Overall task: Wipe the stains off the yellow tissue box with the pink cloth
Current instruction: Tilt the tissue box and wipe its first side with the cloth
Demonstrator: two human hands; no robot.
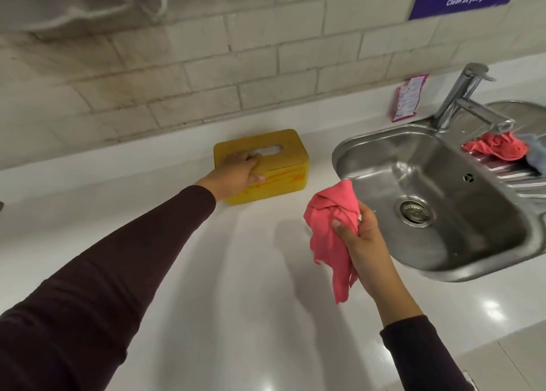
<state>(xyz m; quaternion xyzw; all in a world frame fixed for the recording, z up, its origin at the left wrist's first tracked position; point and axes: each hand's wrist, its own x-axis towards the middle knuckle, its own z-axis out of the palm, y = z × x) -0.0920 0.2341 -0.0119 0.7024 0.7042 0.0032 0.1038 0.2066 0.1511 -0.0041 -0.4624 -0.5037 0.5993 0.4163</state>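
Fingers (250,162) grip yellow tissue box (295,152) w/ orange stains (276,181).

yellow tissue box (291,157): one; pink cloth (328,237) (492,148): two; sink (381,151): one; tap (461,95): one.

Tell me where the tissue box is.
In the head view, the tissue box sits on the counter near the tiled wall, just left of the sink, with the left hand holding its left end.

On the counter (236,272), tissue box (283,160) before the wall (206,80), sink (342,151) to its right, cloth (331,234) between them
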